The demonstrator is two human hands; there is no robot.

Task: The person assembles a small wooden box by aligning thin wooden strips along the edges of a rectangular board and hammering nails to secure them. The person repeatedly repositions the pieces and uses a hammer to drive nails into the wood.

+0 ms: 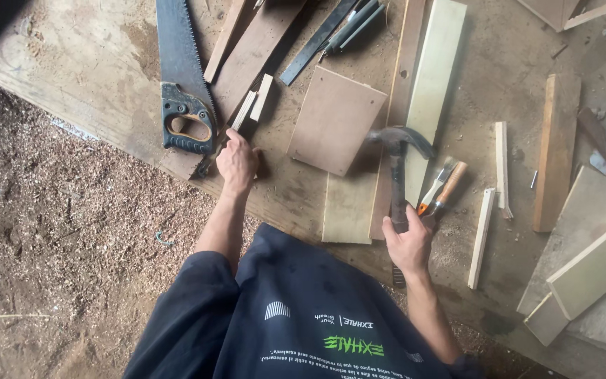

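Dark steel claw hammer (399,151) with a long dark handle: held upright-ish over the bench, head raised above the lower edge of a square brown hardboard panel (335,119). Right hand (407,242) is clenched around the low end of the handle, a grip far from the head, which likely gives more swing.

Left hand (237,161) rests on the worn wooden workbench (106,91) with fingers curled down on something small at its tip; what it pinches cannot be made out. Just above the knuckles lie two short pale wood offcuts (254,105), side by side and touching.

Outward from there: a handsaw with a black and tan plastic grip (182,84) lies to the left of the offcuts, blade pointing away from the person. A long pale plank (429,91) runs behind the hammer head, a shorter pale board (348,207) below the panel. Beside the right hand sit a small brush with orange and white handle (435,186) and a wooden-handled tool (450,186), within easy reach. Thin pale wood strips (484,235) lie further right. Sawdust-covered floor (57,238) on the left.
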